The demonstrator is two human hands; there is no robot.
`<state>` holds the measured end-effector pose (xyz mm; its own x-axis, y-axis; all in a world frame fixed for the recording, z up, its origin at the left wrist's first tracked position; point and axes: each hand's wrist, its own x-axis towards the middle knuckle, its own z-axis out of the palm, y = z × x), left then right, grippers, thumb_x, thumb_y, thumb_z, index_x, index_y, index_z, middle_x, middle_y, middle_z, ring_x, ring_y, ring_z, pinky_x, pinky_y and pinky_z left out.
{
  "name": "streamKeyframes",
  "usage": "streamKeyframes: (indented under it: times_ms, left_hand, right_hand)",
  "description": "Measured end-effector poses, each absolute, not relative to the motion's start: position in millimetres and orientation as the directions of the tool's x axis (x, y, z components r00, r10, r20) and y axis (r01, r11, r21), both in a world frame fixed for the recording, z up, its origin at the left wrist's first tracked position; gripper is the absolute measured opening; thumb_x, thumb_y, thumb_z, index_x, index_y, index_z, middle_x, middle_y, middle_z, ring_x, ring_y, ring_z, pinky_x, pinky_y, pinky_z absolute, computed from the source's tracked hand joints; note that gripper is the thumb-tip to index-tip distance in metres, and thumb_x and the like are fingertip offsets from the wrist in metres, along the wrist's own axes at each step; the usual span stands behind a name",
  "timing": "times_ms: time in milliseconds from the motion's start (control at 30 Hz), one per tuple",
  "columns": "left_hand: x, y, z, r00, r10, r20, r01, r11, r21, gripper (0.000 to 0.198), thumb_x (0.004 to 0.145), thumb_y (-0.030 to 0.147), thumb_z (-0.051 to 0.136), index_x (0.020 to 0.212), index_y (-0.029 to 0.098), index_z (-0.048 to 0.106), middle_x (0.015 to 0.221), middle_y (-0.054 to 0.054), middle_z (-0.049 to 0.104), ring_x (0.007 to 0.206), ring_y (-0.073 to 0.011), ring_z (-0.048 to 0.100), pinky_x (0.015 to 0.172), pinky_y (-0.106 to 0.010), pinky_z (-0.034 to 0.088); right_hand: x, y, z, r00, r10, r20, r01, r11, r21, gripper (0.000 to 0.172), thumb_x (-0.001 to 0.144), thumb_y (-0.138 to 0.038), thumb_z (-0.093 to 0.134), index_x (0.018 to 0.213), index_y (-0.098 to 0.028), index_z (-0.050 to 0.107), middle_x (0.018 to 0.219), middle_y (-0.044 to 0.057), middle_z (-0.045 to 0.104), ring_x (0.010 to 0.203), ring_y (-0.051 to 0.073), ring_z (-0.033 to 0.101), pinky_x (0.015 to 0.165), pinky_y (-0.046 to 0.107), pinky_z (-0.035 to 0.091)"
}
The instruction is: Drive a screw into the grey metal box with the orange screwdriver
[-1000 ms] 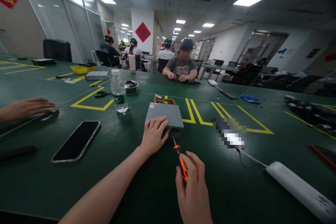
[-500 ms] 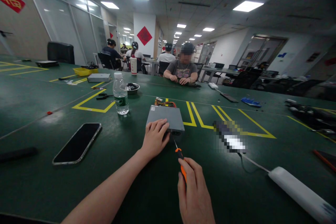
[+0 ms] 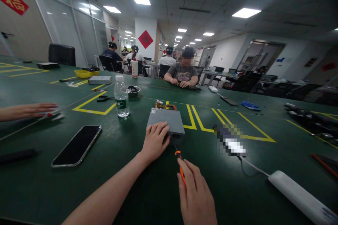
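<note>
A flat grey metal box lies on the green table, with coloured wires at its far end. My left hand rests on the box's near left corner, fingers curled over the edge. My right hand is closed round an orange-handled screwdriver. The screwdriver's thin shaft points up at the near face of the box.
A black phone lies face up at the left, a water bottle stands behind it. A white power strip with its cable lies at the right. Another person's hand rests at the far left. A seated person works opposite.
Another person's hand has come back into view at the far left edge. My right hand with the screwdriver has shifted slightly; my left hand stays on the box.
</note>
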<state>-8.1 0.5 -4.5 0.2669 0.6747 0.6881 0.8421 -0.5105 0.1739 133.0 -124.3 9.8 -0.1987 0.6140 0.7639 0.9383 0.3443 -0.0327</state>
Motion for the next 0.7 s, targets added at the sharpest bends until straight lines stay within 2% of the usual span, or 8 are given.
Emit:
streamKeyframes:
  times_ms: [133, 200, 267, 333, 400, 600, 700]
  left_hand:
    - [-9, 0, -4, 0.269, 0.672, 0.689, 0.841, -0.513, 0.172, 0.028, 0.085, 0.029, 0.048, 0.112, 0.023, 0.051, 0.125, -0.004, 0.054, 0.114, -0.0219, 0.045, 0.093, -0.04, 0.029]
    - [-8, 0, -3, 0.268, 0.676, 0.687, 0.84, -0.513, 0.177, 0.029, 0.084, 0.029, 0.049, 0.112, 0.023, 0.051, 0.124, -0.004, 0.054, 0.114, -0.0225, 0.045, 0.092, -0.04, 0.029]
    - [-7, -1, -2, 0.266, 0.681, 0.682, 0.839, -0.512, 0.184, 0.03, 0.083, 0.029, 0.05, 0.112, 0.024, 0.052, 0.123, -0.005, 0.054, 0.113, -0.0231, 0.045, 0.092, -0.041, 0.03]
    - [-6, -2, -2, 0.26, 0.683, 0.683, 0.839, -0.509, 0.19, 0.029, 0.083, 0.028, 0.051, 0.112, 0.025, 0.052, 0.123, -0.005, 0.055, 0.113, -0.0234, 0.045, 0.092, -0.041, 0.03]
    - [-6, -3, -2, 0.255, 0.684, 0.683, 0.839, -0.508, 0.195, 0.029, 0.083, 0.027, 0.051, 0.111, 0.025, 0.053, 0.122, -0.004, 0.055, 0.113, -0.0232, 0.045, 0.092, -0.041, 0.03]
    - [-7, -5, -4, 0.252, 0.674, 0.694, 0.833, -0.516, 0.199, 0.028, 0.083, 0.027, 0.051, 0.112, 0.026, 0.053, 0.12, -0.003, 0.056, 0.112, -0.0223, 0.046, 0.092, -0.041, 0.03]
    - [-9, -6, -4, 0.255, 0.675, 0.692, 0.832, -0.518, 0.199, 0.027, 0.084, 0.026, 0.05, 0.111, 0.027, 0.054, 0.12, -0.003, 0.057, 0.111, -0.0221, 0.046, 0.091, -0.041, 0.03]
  right_hand:
    - [139, -123, 12, -0.124, 0.664, 0.738, 0.95, 0.294, -0.105, 0.036, 0.097, -0.032, 0.021, 0.102, -0.018, 0.054, 0.073, 0.006, 0.061, 0.053, 0.014, 0.06, 0.045, 0.024, 0.047]
    - [139, -124, 12, -0.1, 0.684, 0.723, 0.943, 0.297, -0.15, 0.038, 0.096, -0.036, 0.021, 0.101, -0.018, 0.054, 0.077, 0.006, 0.062, 0.057, 0.015, 0.062, 0.047, 0.024, 0.049]
    - [137, -126, 9, -0.093, 0.688, 0.72, 0.94, 0.299, -0.165, 0.039, 0.096, -0.039, 0.022, 0.103, -0.018, 0.054, 0.094, 0.011, 0.062, 0.073, 0.017, 0.065, 0.054, 0.025, 0.053]
    - [135, -129, 4, -0.107, 0.679, 0.727, 0.942, 0.302, -0.144, 0.04, 0.095, -0.036, 0.021, 0.107, -0.017, 0.054, 0.106, 0.014, 0.058, 0.086, 0.02, 0.064, 0.061, 0.027, 0.054]
    - [135, -130, 0, -0.158, 0.676, 0.72, 0.94, 0.326, -0.099, 0.039, 0.096, -0.032, 0.02, 0.111, -0.017, 0.053, 0.108, 0.014, 0.058, 0.089, 0.02, 0.064, 0.062, 0.027, 0.054]
    - [145, -127, -4, -0.252, 0.662, 0.706, 0.94, 0.34, 0.017, 0.029, 0.094, -0.032, 0.033, 0.106, -0.019, 0.056, 0.078, 0.007, 0.063, 0.058, 0.015, 0.063, 0.048, 0.023, 0.05]
    - [145, -127, -3, -0.261, 0.676, 0.689, 0.942, 0.333, 0.03, 0.032, 0.093, -0.035, 0.032, 0.104, -0.018, 0.057, 0.09, 0.011, 0.062, 0.066, 0.016, 0.064, 0.052, 0.025, 0.052]
